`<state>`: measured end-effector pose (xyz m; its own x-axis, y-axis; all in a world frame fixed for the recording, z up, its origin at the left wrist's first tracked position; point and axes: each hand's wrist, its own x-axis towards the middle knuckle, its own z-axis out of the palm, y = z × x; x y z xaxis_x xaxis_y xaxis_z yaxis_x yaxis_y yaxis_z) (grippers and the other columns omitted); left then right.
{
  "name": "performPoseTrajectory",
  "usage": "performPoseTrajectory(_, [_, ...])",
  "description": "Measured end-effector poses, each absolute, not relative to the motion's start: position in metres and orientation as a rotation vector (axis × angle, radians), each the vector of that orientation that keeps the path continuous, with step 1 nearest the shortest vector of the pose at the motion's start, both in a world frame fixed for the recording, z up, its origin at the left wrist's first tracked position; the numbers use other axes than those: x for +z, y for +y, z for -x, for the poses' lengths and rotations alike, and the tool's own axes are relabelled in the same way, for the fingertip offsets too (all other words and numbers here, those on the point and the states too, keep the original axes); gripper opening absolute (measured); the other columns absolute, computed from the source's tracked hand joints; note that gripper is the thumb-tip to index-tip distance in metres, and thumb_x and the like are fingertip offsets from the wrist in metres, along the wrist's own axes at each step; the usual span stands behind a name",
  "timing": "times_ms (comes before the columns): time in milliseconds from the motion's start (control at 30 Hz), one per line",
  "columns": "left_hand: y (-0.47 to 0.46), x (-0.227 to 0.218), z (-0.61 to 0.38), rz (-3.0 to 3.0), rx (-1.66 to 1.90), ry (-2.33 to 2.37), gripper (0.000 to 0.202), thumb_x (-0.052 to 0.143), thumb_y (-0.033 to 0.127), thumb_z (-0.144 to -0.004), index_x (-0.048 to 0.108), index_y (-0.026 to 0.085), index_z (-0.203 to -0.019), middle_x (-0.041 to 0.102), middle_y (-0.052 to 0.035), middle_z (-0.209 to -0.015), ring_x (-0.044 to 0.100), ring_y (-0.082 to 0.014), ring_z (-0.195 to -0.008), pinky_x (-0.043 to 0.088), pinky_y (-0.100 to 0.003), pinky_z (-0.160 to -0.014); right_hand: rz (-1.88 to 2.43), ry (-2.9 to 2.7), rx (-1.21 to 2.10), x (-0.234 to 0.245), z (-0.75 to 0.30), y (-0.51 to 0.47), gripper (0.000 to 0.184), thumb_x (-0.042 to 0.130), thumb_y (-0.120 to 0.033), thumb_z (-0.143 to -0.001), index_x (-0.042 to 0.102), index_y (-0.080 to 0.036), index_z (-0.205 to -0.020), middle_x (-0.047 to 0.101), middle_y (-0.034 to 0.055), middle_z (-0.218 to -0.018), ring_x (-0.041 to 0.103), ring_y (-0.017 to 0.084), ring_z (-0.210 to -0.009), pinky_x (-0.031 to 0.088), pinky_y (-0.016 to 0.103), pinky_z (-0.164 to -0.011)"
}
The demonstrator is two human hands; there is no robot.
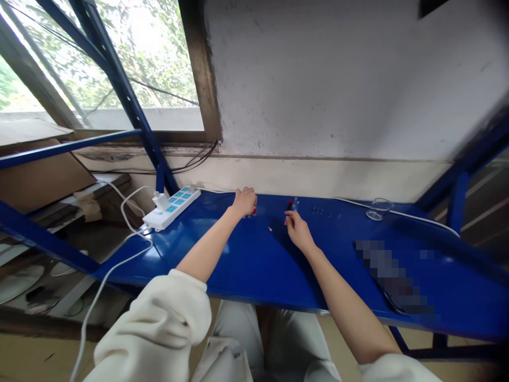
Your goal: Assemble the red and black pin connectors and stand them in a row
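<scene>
Fingers of the left hand (245,202) curled by red bits (255,211), the right hand (299,231) bent near clear bits (296,203); I couldn't tell either grip. Bits seemed light, best pinched midway.

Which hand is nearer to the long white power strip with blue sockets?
Left. The left hand is right of the white power strip; the right hand is farther right.

Strong daylight glare from the window (155,58)
</scene>
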<state>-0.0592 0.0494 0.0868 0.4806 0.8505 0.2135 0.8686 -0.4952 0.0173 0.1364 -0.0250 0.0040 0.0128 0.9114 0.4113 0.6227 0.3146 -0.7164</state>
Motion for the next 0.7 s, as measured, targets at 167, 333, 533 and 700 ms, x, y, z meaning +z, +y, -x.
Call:
performPoseTrajectory(167, [0.0515, 0.0778, 0.06, 2.62, -0.301, -1.538, 0.012, 0.053, 0.01, -0.071, 0.064, 0.015, -0.072, 0.055, -0.0105, -0.095, 0.043, -0.0259, -0.098, 0.027, -0.043, -0.085, 1.414, -1.704, 0.419, 0.0057, -0.1355, -0.0261, 0.031, 0.032, -0.03, -0.085, 0.048, -0.016, -0.107, 0.06, 0.0062, -0.076, 0.057, 0.017, -0.065, 0.042, 0.029, -0.063])
performPoseTrajectory(333, [0.0531, 0.0781, 0.0595, 2.661, -0.344, -1.583, 0.01, 0.054, 0.011, -0.07, 0.064, 0.015, -0.07, 0.055, -0.0102, -0.095, 0.044, -0.0264, -0.098, 0.025, -0.045, -0.087, 1.401, -1.699, 0.4, 0.0057, -0.1355, -0.026, 0.03, 0.033, -0.029, -0.084, 0.049, -0.018, -0.106, 0.061, 0.0059, -0.075, 0.058, 0.017, -0.067, 0.043, 0.03, -0.065])
performPoseTrajectory(533, [0.0521, 0.0797, 0.0584, 2.68, -0.334, -1.584, 0.01, 0.056, 0.01, -0.068, 0.064, 0.015, -0.069, 0.055, -0.0106, -0.094, 0.044, -0.0273, -0.098, 0.024, -0.047, -0.089, 1.399, -1.702, 0.402, 0.0045, -0.1361, -0.0249, 0.029, 0.033, -0.029, -0.084, 0.049, -0.018, -0.105, 0.06, 0.0058, -0.075, 0.058, 0.018, -0.069, 0.043, 0.031, -0.067])
performPoseTrajectory(700, [0.0526, 0.0807, 0.0575, 2.674, -0.295, -1.598, 0.008, 0.058, 0.013, -0.068, 0.065, 0.017, -0.07, 0.056, -0.0096, -0.094, 0.044, -0.0265, -0.098, 0.024, -0.046, -0.09, 1.395, -1.704, 0.404, 0.0042, -0.137, -0.0247, 0.029, 0.033, -0.03, -0.084, 0.05, -0.018, -0.105, 0.061, 0.0057, -0.075, 0.058, 0.018, -0.069, 0.043, 0.031, -0.065])
